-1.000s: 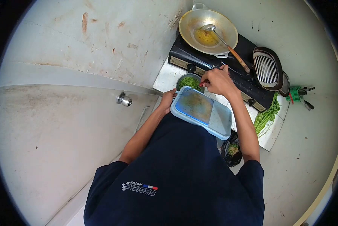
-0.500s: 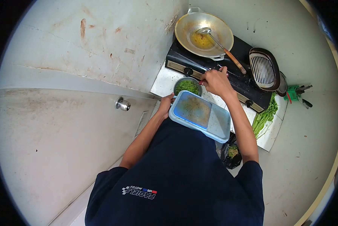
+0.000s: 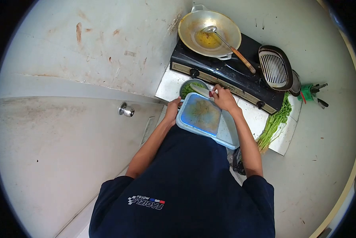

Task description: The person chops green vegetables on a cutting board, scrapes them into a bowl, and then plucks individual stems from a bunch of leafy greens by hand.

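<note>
My left hand (image 3: 172, 110) grips the left end of a blue cutting board (image 3: 228, 127), held tilted in front of my shirt. Specks of green cling to the board's darker blue panel. Just beyond its far edge stands a grey bowl (image 3: 181, 88) with finely chopped greens (image 3: 188, 90) in it. My right hand (image 3: 224, 99) is closed round the red handle of a knife (image 3: 200, 90). The blade lies over the bowl and the board's far edge; whether it touches either is hard to tell.
On the black gas stove (image 3: 209, 68) are a wok (image 3: 186, 33) with oil and a wooden-handled ladle (image 3: 244, 60), and a ridged grill pan (image 3: 275, 70). Leafy stalks (image 3: 277, 121) lie on the tiled counter's right. A green knife basket (image 3: 307, 93) and black plastic bag (image 3: 237, 160) are nearby.
My right hand has moved down and left toward the board. The knife blade has swung round to point left over the bowl. My left hand keeps its grip on the board.
</note>
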`<state>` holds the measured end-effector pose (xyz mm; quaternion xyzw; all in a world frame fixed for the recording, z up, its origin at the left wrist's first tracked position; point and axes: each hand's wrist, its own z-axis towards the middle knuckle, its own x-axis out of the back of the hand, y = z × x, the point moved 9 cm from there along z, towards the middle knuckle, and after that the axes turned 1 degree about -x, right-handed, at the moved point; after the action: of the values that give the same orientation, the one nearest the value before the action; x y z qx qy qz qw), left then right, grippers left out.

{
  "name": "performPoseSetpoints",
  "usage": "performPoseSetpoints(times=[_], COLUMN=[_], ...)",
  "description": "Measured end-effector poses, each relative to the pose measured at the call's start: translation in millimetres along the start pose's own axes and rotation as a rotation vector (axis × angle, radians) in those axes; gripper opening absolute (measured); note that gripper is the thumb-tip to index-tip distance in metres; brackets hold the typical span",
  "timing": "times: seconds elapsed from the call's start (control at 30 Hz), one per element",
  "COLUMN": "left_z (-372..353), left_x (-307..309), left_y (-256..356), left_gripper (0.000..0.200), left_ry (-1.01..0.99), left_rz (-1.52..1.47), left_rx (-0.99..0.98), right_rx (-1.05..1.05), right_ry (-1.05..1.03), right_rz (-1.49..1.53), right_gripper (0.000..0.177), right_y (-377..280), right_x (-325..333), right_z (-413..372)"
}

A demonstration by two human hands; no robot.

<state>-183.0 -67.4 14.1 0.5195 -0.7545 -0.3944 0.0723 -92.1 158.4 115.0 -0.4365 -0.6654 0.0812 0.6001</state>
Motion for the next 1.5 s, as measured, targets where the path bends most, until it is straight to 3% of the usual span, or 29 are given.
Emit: performPoseSetpoints(times=[0.1, 0.17, 0.27, 0.4, 0.5, 0.57, 0.67, 0.73, 0.77, 0.87, 0.97, 1.17, 1.27, 1.5], left_z=[-7.3, -3.5, 0.6, -4.7, 3.7, 12.2, 1.9, 3.7, 4.4, 11.2, 9.1, 9.1, 14.0, 23.6], left_x=[-6.6, -3.5, 4.2, 10.1, 17.4, 24.9, 23.5, 27.2, 29.3, 32.8, 29.0, 28.8, 26.3, 20.9], left_y=[5.4, 0.5, -4.9, 2.1, -5.2, -13.7, -1.2, -0.9, -0.3, -3.8, -0.6, 4.1, 2.8, -0.8], left_gripper=[0.039, 0.052, 0.054, 0.040, 0.043, 0.059, 0.059, 0.045, 0.041, 0.042, 0.060, 0.059, 0.056, 0.054], left_ry=[0.032, -0.009, 0.039, 0.149, 0.097, 0.010, 0.079, 0.133, 0.160, 0.146, 0.051, 0.083, 0.043, 0.010], left_rz=[-0.033, -0.001, 0.008, -0.072, -0.068, -0.017, -0.012, -0.076, -0.108, -0.111, -0.016, -0.011, 0.001, 0.028], left_rx=[-0.010, 0.011, 0.033, -0.022, 0.004, 0.051, 0.019, -0.009, -0.024, -0.017, 0.031, 0.045, 0.043, 0.032], right_rx=[-0.237, -0.283, -0.292, -0.320, -0.312, -0.288, -0.160, -0.014, -0.080, -0.007, -0.050, -0.101, 0.017, 0.038], right_ry=[-0.209, -0.309, -0.412, -0.480, -0.465, -0.451, -0.320, -0.159, -0.148, -0.073, -0.145, -0.172, -0.068, 0.067], right_rz=[0.223, 0.192, 0.152, 0.127, 0.107, 0.052, -0.073, -0.155, -0.160, -0.121, -0.101, -0.163, -0.122, -0.032], right_gripper=[0.022, 0.026, 0.031, 0.035, 0.034, 0.035, 0.027, 0.024, 0.023, 0.022, 0.021, 0.024, 0.026, 0.025], right_y=[26.2, 35.5, 38.8, 31.1, 23.2, 25.6, 24.6, 18.9, 28.2, 27.9, 29.7, 16.0, 4.9, -15.7], right_x=[-19.1, -23.6, -21.8, -5.6, 12.6, 24.7, 50.8, 66.9, 69.8, 74.5, 72.6, 75.2, 63.8, 56.9], right_z=[-8.5, -12.0, -21.3, -36.6, -44.2, -42.1, -33.6, -26.0, -25.4, -22.5, -17.9, -19.0, -18.6, -21.6])
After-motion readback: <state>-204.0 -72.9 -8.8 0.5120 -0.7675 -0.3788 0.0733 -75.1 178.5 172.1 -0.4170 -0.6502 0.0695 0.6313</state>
